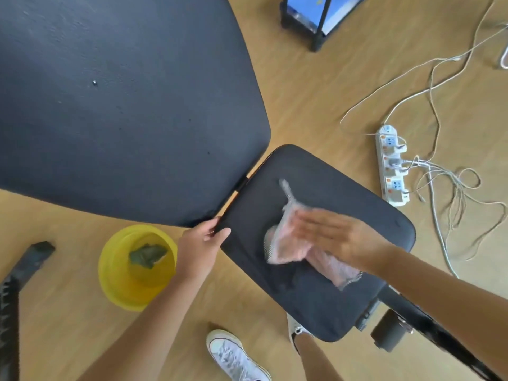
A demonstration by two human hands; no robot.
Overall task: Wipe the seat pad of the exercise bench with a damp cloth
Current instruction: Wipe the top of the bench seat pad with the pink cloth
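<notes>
The black seat pad of the exercise bench lies below me, with the large black back pad rising to the upper left. A pale pink cloth lies spread on the seat pad. My right hand presses flat on the cloth, fingers together and blurred by motion. My left hand grips the seat pad's left edge, near the gap between the two pads.
A yellow basin with a dark green cloth in it stands on the wooden floor to the left. A white power strip with tangled cables lies to the right. My white shoes are below the bench. A black frame part sits far left.
</notes>
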